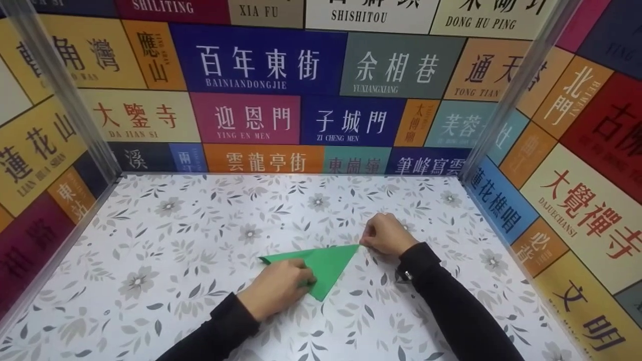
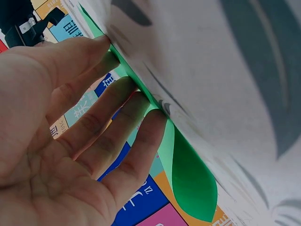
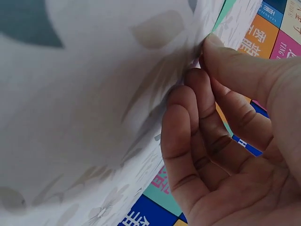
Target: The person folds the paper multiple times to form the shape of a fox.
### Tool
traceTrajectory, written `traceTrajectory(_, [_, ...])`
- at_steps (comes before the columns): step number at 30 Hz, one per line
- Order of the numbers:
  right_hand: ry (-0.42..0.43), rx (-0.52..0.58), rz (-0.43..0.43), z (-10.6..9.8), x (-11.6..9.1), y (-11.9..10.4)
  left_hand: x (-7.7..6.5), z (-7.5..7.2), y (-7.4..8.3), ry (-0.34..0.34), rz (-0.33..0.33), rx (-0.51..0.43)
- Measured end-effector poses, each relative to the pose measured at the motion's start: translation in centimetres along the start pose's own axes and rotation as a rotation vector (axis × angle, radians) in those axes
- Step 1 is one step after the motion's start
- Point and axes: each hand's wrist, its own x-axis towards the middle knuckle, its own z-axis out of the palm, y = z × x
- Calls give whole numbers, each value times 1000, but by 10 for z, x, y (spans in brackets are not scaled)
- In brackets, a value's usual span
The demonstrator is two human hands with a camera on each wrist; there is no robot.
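Note:
A green sheet of paper (image 1: 328,268), folded to a triangle, lies on the flower-patterned table with one point toward me. My left hand (image 1: 281,288) rests on its left part, fingers spread and fingertips pressing on the paper. In the left wrist view, the left end of the green paper (image 2: 195,183) curls up off the table beyond the little finger. At the right corner, my right hand (image 1: 386,234) pinches the tip between thumb and forefinger. From the right wrist, only a thin green strip of paper (image 3: 223,14) shows past the thumb (image 3: 235,61); the other fingers curl close over the tabletop.
The white table (image 1: 200,225) carries a grey leaf and flower print. Upright panels with coloured Chinese name signs (image 1: 261,65) enclose it at the back and both sides. Clear corner strips (image 1: 516,90) join the panels.

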Motion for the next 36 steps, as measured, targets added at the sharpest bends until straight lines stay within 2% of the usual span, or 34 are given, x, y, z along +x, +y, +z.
traceTrajectory(7, [10, 17, 21, -2, 0, -4, 0, -1, -1, -12, -9, -6])
traceTrajectory(13, [46, 77, 13, -1, -4, -19, -1, 0, -1, -4, 0, -5])
traceTrajectory(26, [67, 68, -176, 17, -24, -55, -2, -1, -2, 7, 34, 3])
traceTrajectory(33, [61, 4, -273, 30, -37, -72, 0, 1, -3, -4, 22, 14])
traceTrajectory(36, [54, -23, -285, 35, -43, -77, 0, 1, -3, -8, 19, 2])
